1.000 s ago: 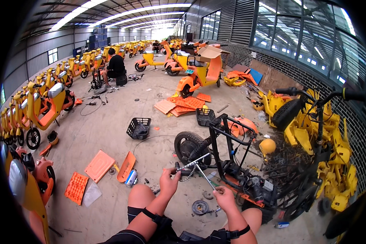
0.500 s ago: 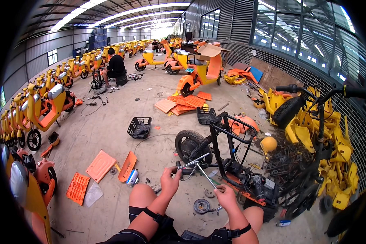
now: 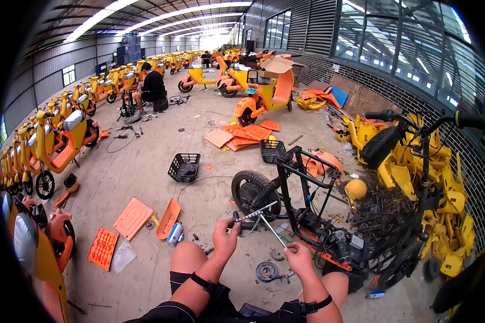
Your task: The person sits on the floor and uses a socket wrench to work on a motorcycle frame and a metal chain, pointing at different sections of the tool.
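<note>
My left hand (image 3: 226, 237) is closed on one end of the crossbar of a silver T-handle wrench (image 3: 274, 231). My right hand (image 3: 299, 258) grips the shaft lower down; a short metal end pokes out below its fingers. The wrench is tilted over the gap between my knees and a stripped black scooter frame (image 3: 307, 188), which lies to the right with its rear wheel (image 3: 251, 195) toward me. Exposed wiring and a motor-like part (image 3: 339, 245) sit low on the frame. Beneath my hands, a round metal hub part (image 3: 267, 272) rests on the floor.
Orange panels (image 3: 133, 218) and a blue-white can (image 3: 174, 234) lie at left. Ahead are two black baskets (image 3: 184, 167). A heap of yellow shells (image 3: 450, 215) and dark bolts (image 3: 382, 212) is at right. Scooters (image 3: 64, 137) line the left; a person (image 3: 154, 89) sits farther off.
</note>
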A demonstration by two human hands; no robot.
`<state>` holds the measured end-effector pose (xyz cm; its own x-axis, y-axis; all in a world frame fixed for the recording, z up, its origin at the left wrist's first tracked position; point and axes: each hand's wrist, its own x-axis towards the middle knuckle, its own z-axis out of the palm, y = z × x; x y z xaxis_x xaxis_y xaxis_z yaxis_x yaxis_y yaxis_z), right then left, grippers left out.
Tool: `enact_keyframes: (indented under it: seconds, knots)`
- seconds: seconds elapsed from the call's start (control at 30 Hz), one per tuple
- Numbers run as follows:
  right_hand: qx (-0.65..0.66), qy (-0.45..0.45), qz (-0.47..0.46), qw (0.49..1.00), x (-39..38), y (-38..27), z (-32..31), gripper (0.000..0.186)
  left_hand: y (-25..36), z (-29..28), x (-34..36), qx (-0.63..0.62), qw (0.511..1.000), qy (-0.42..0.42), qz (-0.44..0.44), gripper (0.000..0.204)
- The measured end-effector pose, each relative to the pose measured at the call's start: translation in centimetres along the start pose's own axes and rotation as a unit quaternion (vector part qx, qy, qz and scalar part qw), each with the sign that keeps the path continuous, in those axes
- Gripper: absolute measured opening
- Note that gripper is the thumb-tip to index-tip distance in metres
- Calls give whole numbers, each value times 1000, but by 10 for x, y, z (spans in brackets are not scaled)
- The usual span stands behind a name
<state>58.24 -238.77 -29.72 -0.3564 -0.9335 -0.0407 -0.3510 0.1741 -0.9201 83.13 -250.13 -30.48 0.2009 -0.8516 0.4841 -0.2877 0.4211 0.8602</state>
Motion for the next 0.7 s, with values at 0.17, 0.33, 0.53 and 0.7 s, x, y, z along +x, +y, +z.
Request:
enact_keyframes:
  seconds: [0.17, 0.33, 0.53, 0.7]
  knots:
    - [7, 1, 3, 1000, 0, 1, 0, 23, 0, 0, 0, -4, 1000, 1, -1, 18]
    - [-3, 9, -2, 1000, 0, 0, 1, 22, 1, 0, -1, -5, 1000, 1, -3, 18]
    - [-25, 4, 39, 999, -3, -6, -2, 28, 0, -1, -1, -6, 1000, 2, -1, 18]
    - [-25, 0, 54, 998, -4, -10, -3, 30, 1, -2, -1, -10, 1000, 2, -3, 18]
